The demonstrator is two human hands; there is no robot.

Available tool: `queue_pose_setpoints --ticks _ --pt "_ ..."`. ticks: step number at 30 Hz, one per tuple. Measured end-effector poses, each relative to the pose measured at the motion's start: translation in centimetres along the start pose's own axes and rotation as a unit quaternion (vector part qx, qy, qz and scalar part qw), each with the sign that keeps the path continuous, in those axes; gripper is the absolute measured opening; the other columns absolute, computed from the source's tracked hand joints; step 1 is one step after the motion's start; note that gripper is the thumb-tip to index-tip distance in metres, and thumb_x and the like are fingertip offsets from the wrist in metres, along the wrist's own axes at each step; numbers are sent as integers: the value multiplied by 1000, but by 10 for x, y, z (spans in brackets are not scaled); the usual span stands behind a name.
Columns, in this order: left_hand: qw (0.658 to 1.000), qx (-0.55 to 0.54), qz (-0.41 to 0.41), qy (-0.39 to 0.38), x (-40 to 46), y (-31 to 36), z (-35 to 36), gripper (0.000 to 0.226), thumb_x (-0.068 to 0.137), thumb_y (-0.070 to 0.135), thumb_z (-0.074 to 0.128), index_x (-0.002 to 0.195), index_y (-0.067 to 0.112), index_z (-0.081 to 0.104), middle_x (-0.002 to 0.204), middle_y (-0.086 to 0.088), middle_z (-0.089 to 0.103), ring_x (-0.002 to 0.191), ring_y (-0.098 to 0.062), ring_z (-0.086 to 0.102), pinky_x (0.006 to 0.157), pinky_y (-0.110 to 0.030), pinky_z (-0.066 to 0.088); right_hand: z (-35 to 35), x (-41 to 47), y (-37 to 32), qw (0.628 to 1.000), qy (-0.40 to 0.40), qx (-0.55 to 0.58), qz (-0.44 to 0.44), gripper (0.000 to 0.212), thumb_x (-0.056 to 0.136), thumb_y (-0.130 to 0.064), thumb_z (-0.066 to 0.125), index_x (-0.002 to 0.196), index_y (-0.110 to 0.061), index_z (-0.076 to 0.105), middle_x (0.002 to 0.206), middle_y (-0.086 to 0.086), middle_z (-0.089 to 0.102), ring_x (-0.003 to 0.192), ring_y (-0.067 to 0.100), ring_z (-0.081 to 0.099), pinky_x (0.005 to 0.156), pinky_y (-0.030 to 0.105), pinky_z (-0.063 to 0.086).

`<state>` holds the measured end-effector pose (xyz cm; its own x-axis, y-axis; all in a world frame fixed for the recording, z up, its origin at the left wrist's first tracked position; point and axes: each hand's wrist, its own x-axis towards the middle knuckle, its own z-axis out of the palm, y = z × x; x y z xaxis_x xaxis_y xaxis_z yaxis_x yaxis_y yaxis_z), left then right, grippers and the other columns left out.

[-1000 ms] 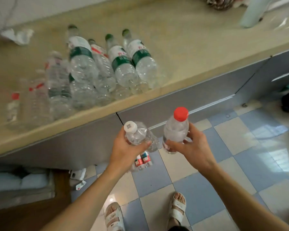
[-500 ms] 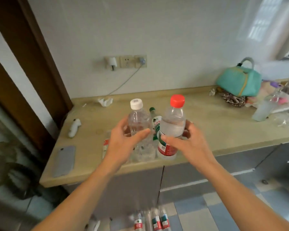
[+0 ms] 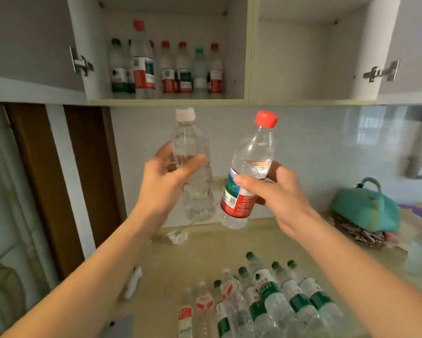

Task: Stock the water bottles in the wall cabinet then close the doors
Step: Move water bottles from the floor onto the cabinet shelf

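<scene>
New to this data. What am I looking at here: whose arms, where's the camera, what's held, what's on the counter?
No robot: these are a person's bare arms, filmed by one wide-angle camera on their head. The left hand grips a clear white-capped bottle; the right hand grips a red-capped bottle. Above, the wall cabinet stands open, with bottles lined up in its left compartment and none visible in the right one. On the counter below lie more bottles, and a teal bag sits at the right.
</scene>
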<state>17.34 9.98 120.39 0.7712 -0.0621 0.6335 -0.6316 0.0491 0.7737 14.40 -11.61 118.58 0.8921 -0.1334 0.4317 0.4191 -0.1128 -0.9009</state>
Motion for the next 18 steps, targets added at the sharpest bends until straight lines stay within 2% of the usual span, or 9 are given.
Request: queue_pose_setpoints --ticks 1,3,5,7,10,13,16,18 --pt "1000 4 10 12 12 9 1 28 87 31 77 113 25 70 105 8 76 96 -8 72 74 -23 58 0 11 -9 1000 -2 2 -11 39 65 -36 89 102 -33 75 104 -5 78 98 13 74 84 39 58" --pt "999 10 22 37 37 24 1 27 87 33 76 113 30 71 106 12 76 97 -6 71 83 -32 59 0 33 -24 999 -6 6 -36 44 63 -39 89 104 -29 74 104 -4 78 98 15 74 89 44 59" --pt "998 12 36 47 60 37 -1 29 88 37 75 117 35 70 110 14 75 103 -8 71 92 -40 56 0 57 -41 998 -11 14 -64 50 61 -43 89 106 -28 74 105 -5 77 99 15 74 93 47 58" --pt "997 9 47 55 81 49 -3 33 86 41 76 119 38 70 113 13 75 106 -11 71 93 -43 55 2 82 -56 996 -7 25 -90 54 58 -46 89 107 -29 72 104 -7 78 100 15 74 94 48 57" --pt "995 -21 63 70 110 62 -7 38 81 38 80 117 32 71 108 6 77 99 -14 74 79 -35 60 4 115 -71 992 8 50 -115 56 58 -48 90 108 -30 70 101 -11 78 98 12 74 93 46 58" --pt "994 -19 71 84 137 70 -12 35 83 35 79 117 28 71 104 5 77 94 -13 75 66 -23 59 8 147 -79 989 16 70 -129 46 70 -34 91 108 -27 67 96 -13 78 90 8 75 81 36 58" --pt "992 3 82 99 169 72 -19 29 85 34 78 114 32 72 102 9 77 90 -10 75 62 -22 59 15 181 -87 986 24 70 -151 41 75 -26 89 110 -26 66 96 -12 78 85 6 74 72 29 56" --pt "990 18 88 113 192 70 -24 31 84 35 79 114 32 72 101 11 77 90 -8 74 65 -26 60 22 205 -92 983 28 52 -173 33 78 -24 86 102 -32 66 89 -18 76 81 2 74 67 25 55"
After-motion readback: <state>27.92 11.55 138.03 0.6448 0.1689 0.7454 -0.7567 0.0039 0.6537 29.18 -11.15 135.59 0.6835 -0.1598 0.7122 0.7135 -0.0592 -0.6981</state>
